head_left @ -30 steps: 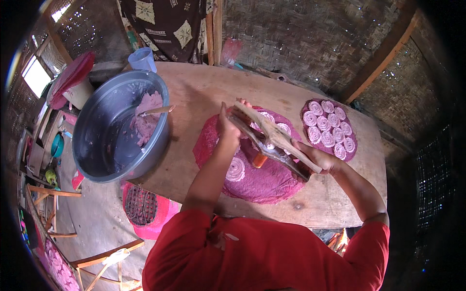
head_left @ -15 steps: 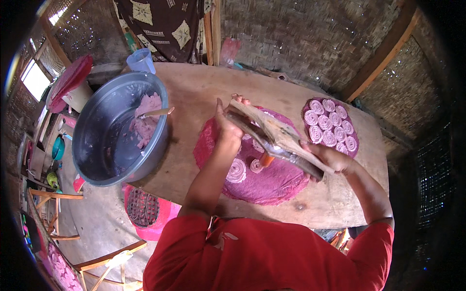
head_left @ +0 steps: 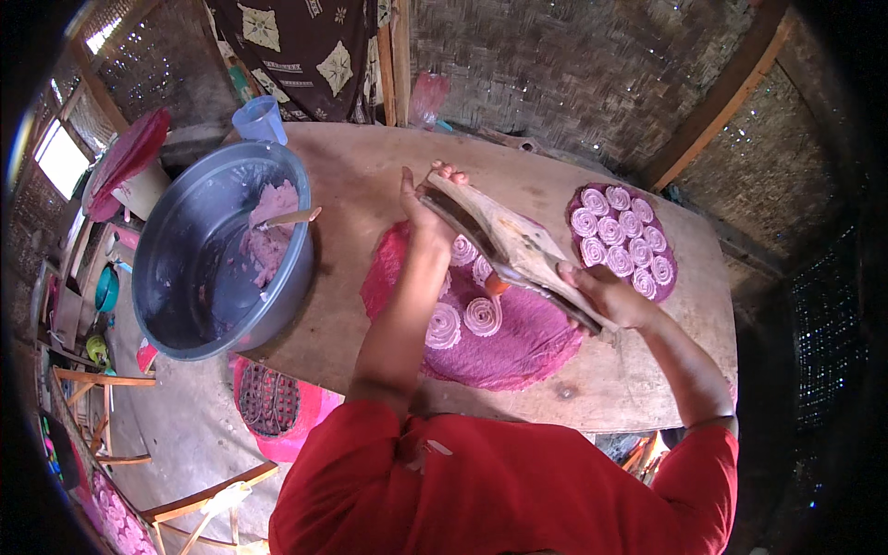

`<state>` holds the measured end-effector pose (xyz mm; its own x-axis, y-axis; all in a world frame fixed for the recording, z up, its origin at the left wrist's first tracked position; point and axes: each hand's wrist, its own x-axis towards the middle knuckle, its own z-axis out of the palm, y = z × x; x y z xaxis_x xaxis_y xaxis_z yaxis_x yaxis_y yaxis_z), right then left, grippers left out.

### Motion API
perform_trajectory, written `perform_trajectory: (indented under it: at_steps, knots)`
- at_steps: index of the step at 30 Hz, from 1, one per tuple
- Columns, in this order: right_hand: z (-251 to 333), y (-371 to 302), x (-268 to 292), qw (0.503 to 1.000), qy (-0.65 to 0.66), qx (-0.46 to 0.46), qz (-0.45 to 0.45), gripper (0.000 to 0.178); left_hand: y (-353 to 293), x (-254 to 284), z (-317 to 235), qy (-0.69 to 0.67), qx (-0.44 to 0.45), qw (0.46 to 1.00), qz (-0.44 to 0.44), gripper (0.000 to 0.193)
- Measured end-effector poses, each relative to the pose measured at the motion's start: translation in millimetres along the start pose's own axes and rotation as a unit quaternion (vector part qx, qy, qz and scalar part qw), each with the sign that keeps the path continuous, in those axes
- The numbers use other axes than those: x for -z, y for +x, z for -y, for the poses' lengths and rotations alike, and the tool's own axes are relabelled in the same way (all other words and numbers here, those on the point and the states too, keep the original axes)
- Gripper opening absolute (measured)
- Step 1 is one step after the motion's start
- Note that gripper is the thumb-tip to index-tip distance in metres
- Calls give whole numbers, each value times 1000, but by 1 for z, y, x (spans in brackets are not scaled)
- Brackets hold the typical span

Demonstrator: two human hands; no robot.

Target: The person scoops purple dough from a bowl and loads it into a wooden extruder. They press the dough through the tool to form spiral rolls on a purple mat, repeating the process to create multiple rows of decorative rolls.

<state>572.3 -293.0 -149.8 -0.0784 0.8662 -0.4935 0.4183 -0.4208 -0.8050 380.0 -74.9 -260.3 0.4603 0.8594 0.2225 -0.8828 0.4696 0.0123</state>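
Note:
Both my hands hold a long wooden press made of two boards, slanting from upper left to lower right above a round magenta mat. My left hand grips its upper-left end, fingers wrapped over the edge. My right hand closes around the lower-right end, thumb on top. An orange nozzle sticks out below the press. Close beside it lies a pale pink dough spiral, with another spiral to its left. More spirals on the mat are partly hidden by the press.
A big grey basin at the left holds pink dough with a wooden-handled tool in it. A smaller mat of several spirals lies on the table's right. A blue cup stands behind the basin.
The small spiral under the nozzle has grown into a full-sized one. The press has shifted slightly, so its nozzle now sits just above and right of that spiral.

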Motion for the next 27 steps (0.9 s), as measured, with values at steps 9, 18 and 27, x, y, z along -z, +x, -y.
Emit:
perform_trajectory:
  at_steps: [9,18,27]
  knots:
    - [-41,12,-12,945,269,-37,184,70,-29,27,-20,-41,29,997,54,44]
    - [-115,89,-82,832,489,79,250,57,-31,42,-19,-81,3,992,101,35]
    - [-104,86,-108,912,-166,310,-211,35,-34,9,-23,-19,-6,991,136,24]
